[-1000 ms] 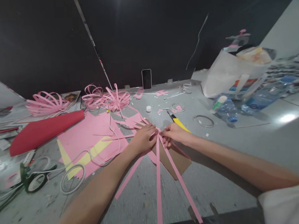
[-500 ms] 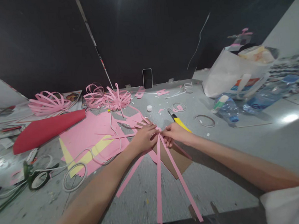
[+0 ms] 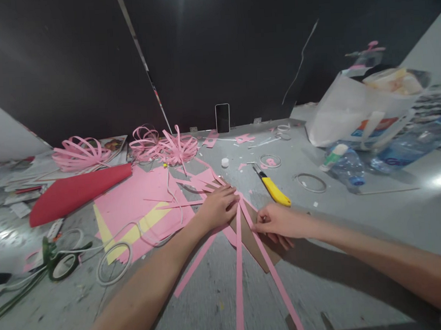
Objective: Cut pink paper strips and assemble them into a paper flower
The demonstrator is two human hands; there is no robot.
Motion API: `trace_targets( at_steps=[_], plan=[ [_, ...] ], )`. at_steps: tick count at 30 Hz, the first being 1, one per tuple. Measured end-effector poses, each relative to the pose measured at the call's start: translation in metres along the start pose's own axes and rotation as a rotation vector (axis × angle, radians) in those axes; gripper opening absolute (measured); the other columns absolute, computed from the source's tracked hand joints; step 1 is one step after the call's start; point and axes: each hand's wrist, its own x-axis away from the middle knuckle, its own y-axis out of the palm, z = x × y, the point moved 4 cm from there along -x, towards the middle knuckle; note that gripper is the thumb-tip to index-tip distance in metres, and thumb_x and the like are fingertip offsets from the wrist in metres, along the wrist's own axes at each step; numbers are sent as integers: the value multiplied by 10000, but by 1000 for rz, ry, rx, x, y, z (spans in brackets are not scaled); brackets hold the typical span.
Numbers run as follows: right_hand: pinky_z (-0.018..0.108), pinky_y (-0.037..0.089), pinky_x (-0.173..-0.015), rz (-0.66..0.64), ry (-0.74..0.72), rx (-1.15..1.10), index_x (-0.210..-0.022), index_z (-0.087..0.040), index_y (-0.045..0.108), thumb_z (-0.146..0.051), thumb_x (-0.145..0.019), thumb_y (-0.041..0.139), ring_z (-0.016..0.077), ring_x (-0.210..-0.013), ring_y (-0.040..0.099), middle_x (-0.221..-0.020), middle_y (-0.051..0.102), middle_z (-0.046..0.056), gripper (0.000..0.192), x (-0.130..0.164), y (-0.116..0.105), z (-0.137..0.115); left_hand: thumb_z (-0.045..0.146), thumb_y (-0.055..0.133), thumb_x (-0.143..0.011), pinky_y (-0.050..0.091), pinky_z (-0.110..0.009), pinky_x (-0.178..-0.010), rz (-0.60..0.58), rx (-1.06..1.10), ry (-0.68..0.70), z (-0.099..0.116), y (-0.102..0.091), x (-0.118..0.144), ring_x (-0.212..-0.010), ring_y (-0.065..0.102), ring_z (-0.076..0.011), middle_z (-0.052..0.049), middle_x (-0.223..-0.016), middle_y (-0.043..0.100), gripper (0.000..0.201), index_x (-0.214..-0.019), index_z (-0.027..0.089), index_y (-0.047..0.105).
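Near edge: pink strips [image 3: 239,262] fanned toward six o'clock, thin, floppy, easily creased. Right hand [image 3: 278,222] pinched one strip, fingers closed at its upper part. Left hand [image 3: 219,208], flat, pinned their crossing onto cardboard [image 3: 254,244]. Cutter [image 3: 275,189] lay at one o'clock.

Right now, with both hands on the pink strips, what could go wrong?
The left hand pins where the pink strips meet; if it lifts, the fan may slip apart. The right hand pinches one strip and could crease or tear it. The yellow utility knife lies close behind the right hand, possibly a cut hazard.
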Motion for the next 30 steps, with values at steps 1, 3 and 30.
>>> trace_targets(
  at_steps=[1, 3, 30],
  plan=[
    [222, 422, -312, -18, 3, 1, -710, -221, 576, -640, -933, 701, 148, -356, 608, -519, 651, -2, 490, 3, 2, 1, 197, 621, -1014, 498, -513, -1234, 5, -5, 9, 0, 0, 0, -1395, 649, -290, -140, -1397, 740, 246, -1204, 172, 775],
    [233, 417, -328, -40, 16, -3, -713, -227, 566, -628, -956, 673, 154, -373, 616, -532, 654, -1, 481, 9, 6, 1, 206, 603, -1032, 495, -517, -1237, 14, -18, 20, 1, 0, 0, -1407, 636, -292, -144, -1395, 737, 243, -1200, 169, 776],
    [579, 279, -1316, 363, -779, 812, -1746, -267, 282, -445, -1103, 545, 326, -1646, 287, -1735, 412, 109, 717, 25, 5, 8, 192, 616, -1007, 477, -580, -1245, -19, -29, -16, 7, -5, 2, -1505, 525, -329, -148, -1527, 640, 273, -1241, 197, 757]
  ],
)
